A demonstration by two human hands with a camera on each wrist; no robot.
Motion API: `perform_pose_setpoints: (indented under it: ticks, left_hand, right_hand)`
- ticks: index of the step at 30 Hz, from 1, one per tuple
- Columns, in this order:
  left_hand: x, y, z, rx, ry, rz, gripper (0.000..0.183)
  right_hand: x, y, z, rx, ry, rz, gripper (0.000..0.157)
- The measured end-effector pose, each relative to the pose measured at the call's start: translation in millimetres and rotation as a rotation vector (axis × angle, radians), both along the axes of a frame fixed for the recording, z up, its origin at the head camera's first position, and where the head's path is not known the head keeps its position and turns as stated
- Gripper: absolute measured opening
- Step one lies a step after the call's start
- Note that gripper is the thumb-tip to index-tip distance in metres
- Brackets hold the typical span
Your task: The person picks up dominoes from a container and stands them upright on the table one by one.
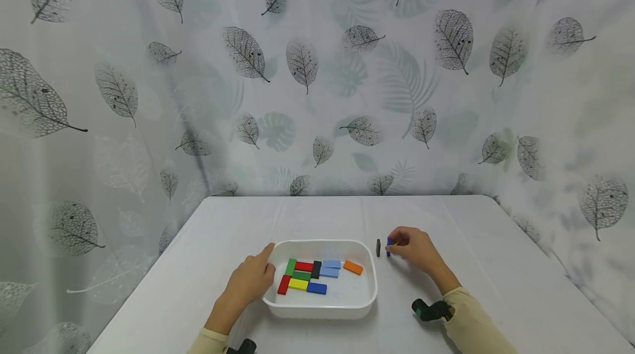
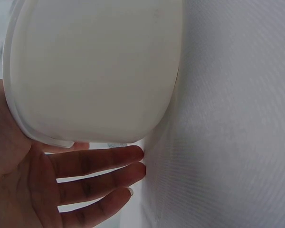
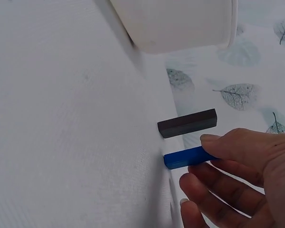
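Note:
My right hand (image 1: 414, 246) pinches a blue domino block (image 3: 187, 157) between thumb and fingers, holding it upright with its lower end at the table. Just left of it in the head view, a dark brown domino block (image 1: 378, 247) stands on end, a small gap apart. My left hand (image 1: 251, 277) rests against the left side of a white plastic tub (image 1: 322, 312), touching its rim. Outside the tub wall, the left fingers (image 2: 99, 161) are extended and spread. Several coloured domino blocks lie flat inside, among them a yellow block (image 1: 298, 284) and an orange block (image 1: 353, 267).
The white-covered table (image 1: 421, 210) reaches back to a leaf-printed curtain (image 1: 322, 95) that hangs behind and along the sides. A dark wrist device (image 1: 430, 310) sits at the right sleeve.

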State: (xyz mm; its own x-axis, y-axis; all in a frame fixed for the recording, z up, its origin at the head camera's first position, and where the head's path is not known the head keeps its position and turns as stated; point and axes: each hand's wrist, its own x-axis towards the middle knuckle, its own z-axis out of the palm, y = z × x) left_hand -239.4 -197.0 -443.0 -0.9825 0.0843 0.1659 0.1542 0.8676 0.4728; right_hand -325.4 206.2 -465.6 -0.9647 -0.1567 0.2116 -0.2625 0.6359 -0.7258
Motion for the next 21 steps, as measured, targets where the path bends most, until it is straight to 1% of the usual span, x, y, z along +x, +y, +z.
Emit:
perform_pose_setpoints:
  ticks: [10, 15, 17, 21]
  left_hand:
    - [-0.2, 1.4, 0.8, 0.010, -0.018, 0.010, 0.053]
    - [0.9, 1.2, 0.7, 0.009, -0.016, 0.010, 0.053]
    - [1.0, 1.0, 0.9, 0.004, -0.015, 0.009, 0.053]
    - [0.8, 0.3, 1.5, 0.000, -0.018, 0.014, 0.053]
  right_hand:
    - [-0.5, 1.5, -3.5, 0.043, -0.026, -0.002, 0.020]
    - [-1.2, 1.4, -5.9, 0.034, -0.036, 0.006, 0.022]
    - [-0.8, 0.8, -5.6, 0.025, -0.047, 0.000, 0.025]
    - [1.6, -0.3, -1.9, -0.001, -0.050, -0.050, 0.037]
